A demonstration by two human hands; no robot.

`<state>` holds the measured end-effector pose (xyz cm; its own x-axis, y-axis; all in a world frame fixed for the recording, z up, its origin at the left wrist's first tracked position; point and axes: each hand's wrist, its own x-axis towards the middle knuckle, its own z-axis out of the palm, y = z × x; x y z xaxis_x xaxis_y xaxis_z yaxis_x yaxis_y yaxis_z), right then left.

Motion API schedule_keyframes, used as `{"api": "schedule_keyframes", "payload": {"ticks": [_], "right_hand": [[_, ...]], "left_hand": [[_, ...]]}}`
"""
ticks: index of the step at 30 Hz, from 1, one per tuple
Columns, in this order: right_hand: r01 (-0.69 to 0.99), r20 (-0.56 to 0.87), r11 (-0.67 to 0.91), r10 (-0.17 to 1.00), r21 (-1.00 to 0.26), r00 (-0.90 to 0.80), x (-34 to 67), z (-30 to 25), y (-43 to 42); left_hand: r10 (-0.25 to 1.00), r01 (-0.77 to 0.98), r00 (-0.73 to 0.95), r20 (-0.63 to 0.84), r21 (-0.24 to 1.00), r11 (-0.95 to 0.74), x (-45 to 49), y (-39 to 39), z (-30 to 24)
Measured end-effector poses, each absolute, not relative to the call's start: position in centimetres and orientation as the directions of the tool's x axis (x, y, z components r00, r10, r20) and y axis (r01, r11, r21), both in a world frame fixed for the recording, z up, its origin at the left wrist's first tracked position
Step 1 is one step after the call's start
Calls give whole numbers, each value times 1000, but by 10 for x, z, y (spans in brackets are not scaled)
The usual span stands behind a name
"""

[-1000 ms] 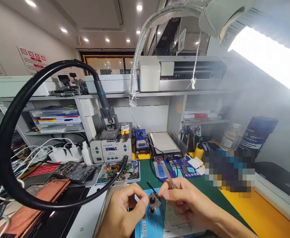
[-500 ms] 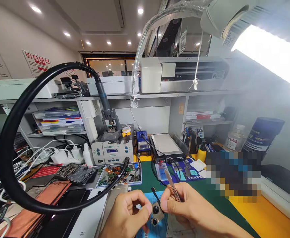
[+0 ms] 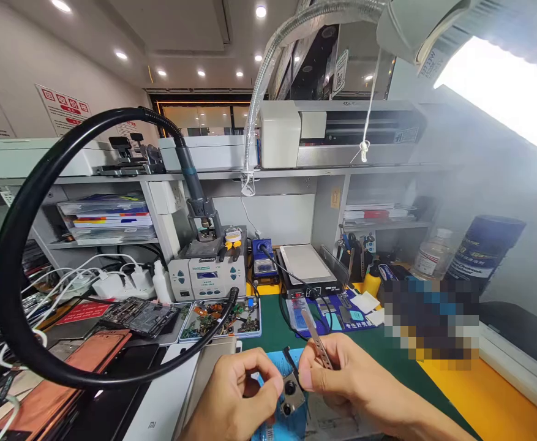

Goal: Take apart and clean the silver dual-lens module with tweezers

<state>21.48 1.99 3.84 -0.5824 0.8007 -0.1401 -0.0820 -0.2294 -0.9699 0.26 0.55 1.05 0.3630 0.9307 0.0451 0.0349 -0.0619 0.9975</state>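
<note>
A small metal phone camera module [image 3: 294,398] with two black lenses is between my hands, its black flex cable [image 3: 289,358] sticking up. My left hand [image 3: 243,392] is closed, thumb and index finger pinching the module's left edge. In my right hand [image 3: 337,376], metal tweezers [image 3: 316,340] point up and away, gripped within the fingers. The right thumb and index finger also meet at the module's upper right edge. Below the hands lies a blue sheet or pad [image 3: 277,429], partly covered by them.
A tray of small circuit parts [image 3: 222,321] sits behind my left hand. The black hose [image 3: 11,245] of a hot-air station [image 3: 208,278] loops on the left. Phones [image 3: 158,392] lie at lower left. A hot plate [image 3: 311,269] stands at the back, with bottles [image 3: 433,254] to the right.
The head view has shifted slightly. Both hands keep nearly the same hold, and the camera module has barely moved.
</note>
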Motion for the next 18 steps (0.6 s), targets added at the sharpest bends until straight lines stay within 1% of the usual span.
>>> {"api": "schedule_keyframes", "payload": {"ticks": [5,8,14,18], "right_hand": [[-103,-186,-315,761,-944,-621,216,38,19],[-103,-199,-336,749,-936,-632,215,38,20],[-105,-153,-260,800,-960,-581,212,37,20],[-101,-129,-228,806,-969,-577,212,36,19]], "left_hand": [[918,40,394,37,998,-57,2,6,11],[912,46,408,32,997,-55,1,6,11],[906,72,424,19,996,-55,0,6,14],[900,98,436,2,994,-49,2,5,18]]}}
